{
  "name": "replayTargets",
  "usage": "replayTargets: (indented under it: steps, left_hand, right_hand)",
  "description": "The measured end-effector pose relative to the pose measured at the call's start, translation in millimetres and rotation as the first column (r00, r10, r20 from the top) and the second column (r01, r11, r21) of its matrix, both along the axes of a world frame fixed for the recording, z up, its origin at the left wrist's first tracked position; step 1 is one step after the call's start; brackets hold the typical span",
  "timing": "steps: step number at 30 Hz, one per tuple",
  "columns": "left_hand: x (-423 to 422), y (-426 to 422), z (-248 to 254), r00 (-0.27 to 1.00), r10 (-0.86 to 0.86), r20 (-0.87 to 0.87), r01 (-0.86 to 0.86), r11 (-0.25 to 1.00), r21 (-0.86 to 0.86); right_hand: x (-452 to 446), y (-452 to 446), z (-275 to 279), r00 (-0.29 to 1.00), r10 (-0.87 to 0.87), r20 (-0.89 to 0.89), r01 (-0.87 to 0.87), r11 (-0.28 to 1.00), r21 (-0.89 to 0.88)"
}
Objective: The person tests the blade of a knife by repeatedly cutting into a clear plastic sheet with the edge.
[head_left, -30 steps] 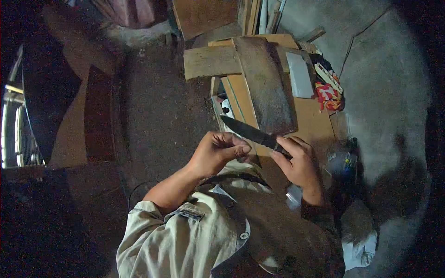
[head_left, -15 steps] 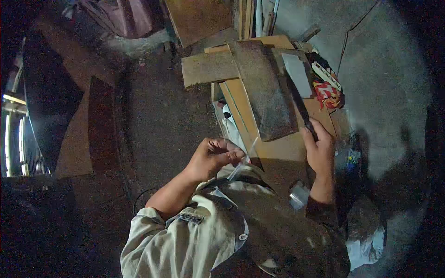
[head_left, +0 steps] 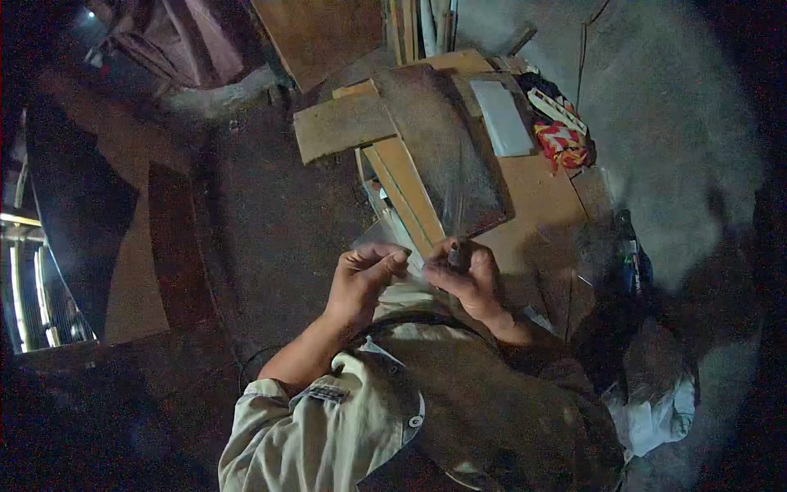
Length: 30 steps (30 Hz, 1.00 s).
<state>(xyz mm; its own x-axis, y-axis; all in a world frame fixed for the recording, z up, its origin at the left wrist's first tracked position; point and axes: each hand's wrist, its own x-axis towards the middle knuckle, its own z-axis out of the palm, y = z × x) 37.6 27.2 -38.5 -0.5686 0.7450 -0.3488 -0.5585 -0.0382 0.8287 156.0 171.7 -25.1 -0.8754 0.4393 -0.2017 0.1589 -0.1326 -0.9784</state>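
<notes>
Near the middle of the head view, my left hand (head_left: 361,283) is closed in a pinch on a thin, clear plastic strip (head_left: 415,264), which is faint and partly hidden by the fingers. Close beside it, my right hand (head_left: 475,285) is wrapped round the dark handle of a long knife (head_left: 456,252). The knife's blade is smeared by motion and points away from me, over the boards. Only a small gap separates the two hands, in front of my lap.
A dark, worn board (head_left: 443,139) lies over wooden pieces and a cardboard sheet (head_left: 537,193). Beyond are a white rectangular sheet (head_left: 502,119) and a red-and-yellow wrapper (head_left: 564,146). A bottle (head_left: 630,246) stands on the right, near a white bag (head_left: 660,422).
My right hand has moved left with the knife, from the right side to beside my left hand. The left hand still pinches the strip. The view has shifted slightly.
</notes>
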Motion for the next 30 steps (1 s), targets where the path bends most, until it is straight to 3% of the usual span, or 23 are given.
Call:
replayTargets:
  steps: [4,8,11,13,17,19,22,24,26,28,30]
  left_hand:
    - [1.6,4.5,4.9,0.990,0.112,0.084,-0.112,0.994,0.001]
    - [3.0,2.8,1.7,0.996,0.077,0.047,-0.077,0.997,0.008]
    - [5.1,2.6,-1.5,0.996,0.061,0.072,-0.061,0.998,-0.002]
    - [5.9,3.6,-1.7,0.988,0.096,0.117,-0.102,0.994,0.044]
    - [1.6,0.7,-1.0,0.993,0.074,0.094,-0.075,0.997,0.010]
    - [0.1,-2.9,-5.6,0.996,-0.093,0.018,0.093,0.996,-0.004]
    - [-4.1,-5.6,3.1,0.989,-0.147,-0.018,0.147,0.989,-0.031]
    - [-8.3,-6.1,4.1,0.987,-0.152,0.046,0.152,0.988,0.009]
    - [-10.1,-3.8,7.1,0.981,-0.175,-0.082,0.176,0.984,0.000]
    - [-6.5,-1.3,13.2,0.985,-0.157,-0.075,0.154,0.987,-0.049]
    - [-4.5,-0.5,7.9,0.998,-0.058,-0.036,0.060,0.997,0.056]
  right_hand:
    - [1.1,-4.0,-3.6,0.996,0.073,-0.045,-0.076,0.994,-0.076]
    - [0.0,5.5,-3.2,0.990,-0.122,-0.071,0.122,0.992,0.005]
    - [-1.6,9.8,1.9,0.974,-0.201,-0.104,0.189,0.975,-0.116]
    - [-2.6,9.5,6.4,0.988,-0.105,-0.116,0.101,0.994,-0.042]
    - [-3.3,5.0,-1.1,0.994,-0.082,-0.068,0.080,0.996,-0.030]
    - [-4.0,11.7,-0.4,0.994,-0.087,-0.072,0.083,0.995,-0.057]
    - [-5.3,17.6,10.5,0.994,-0.102,-0.029,0.098,0.989,-0.112]
    - [-8.3,21.6,21.6,0.998,0.057,-0.024,-0.055,0.994,0.090]
    - [-11.6,22.7,27.0,0.996,0.092,0.004,-0.092,0.990,0.107]
    - [-13.6,21.6,30.5,0.991,0.132,0.032,-0.135,0.983,0.128]
    - [-16.6,16.9,32.7,0.995,0.104,0.002,-0.104,0.991,0.085]
